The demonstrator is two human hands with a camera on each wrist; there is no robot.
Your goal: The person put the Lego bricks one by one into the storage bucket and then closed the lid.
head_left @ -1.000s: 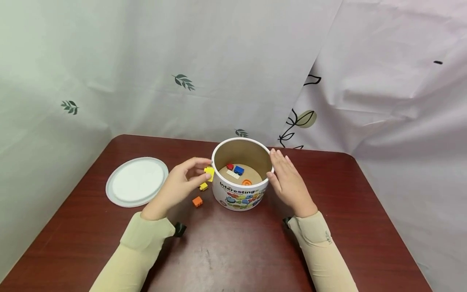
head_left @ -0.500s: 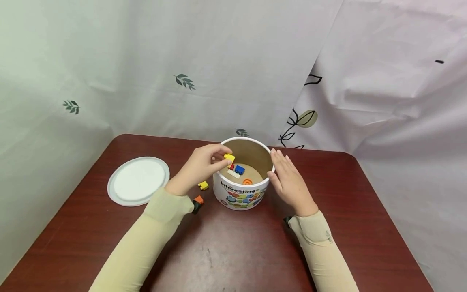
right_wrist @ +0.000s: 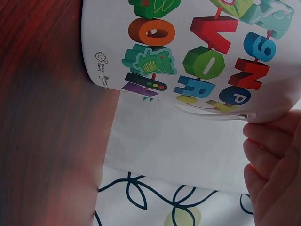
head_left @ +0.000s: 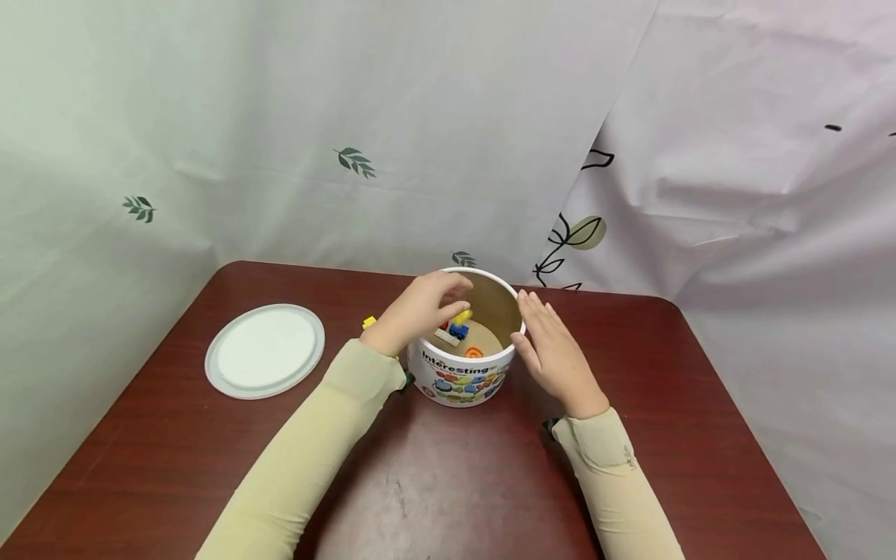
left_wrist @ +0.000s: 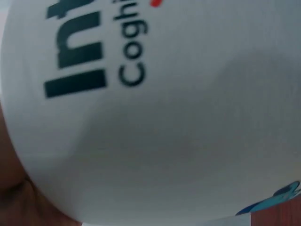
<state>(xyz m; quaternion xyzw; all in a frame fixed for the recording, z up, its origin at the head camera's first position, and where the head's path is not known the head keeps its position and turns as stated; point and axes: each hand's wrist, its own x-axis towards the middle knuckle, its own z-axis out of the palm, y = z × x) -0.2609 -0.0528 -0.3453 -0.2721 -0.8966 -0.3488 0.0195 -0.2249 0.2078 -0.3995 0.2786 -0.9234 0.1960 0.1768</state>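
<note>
A white round bucket (head_left: 458, 381) with printed letters stands on the table. My left hand (head_left: 420, 306) reaches over its left rim, thumb and fingers apart. Just below the thumb, inside the bucket, a yellow toy brick (head_left: 462, 317) looks blurred and free of the fingers. On the bucket floor lie a blue brick (head_left: 458, 332), a white strip (head_left: 446, 337), an orange ring (head_left: 474, 352) and a partly covered red piece. My right hand (head_left: 556, 354) rests straight-fingered against the bucket's right side. The bucket wall (left_wrist: 164, 127) fills the left wrist view.
A white round lid (head_left: 266, 351) lies on the dark red table (head_left: 455, 482) to the left. A yellow piece (head_left: 369, 321) shows beside my left wrist. The left forearm hides other bricks. A pale printed cloth (head_left: 420, 117) hangs behind the table.
My left hand has moved right, from outside the bucket to over its opening, and has let go of the yellow brick, now lower inside. The right hand stays put.
</note>
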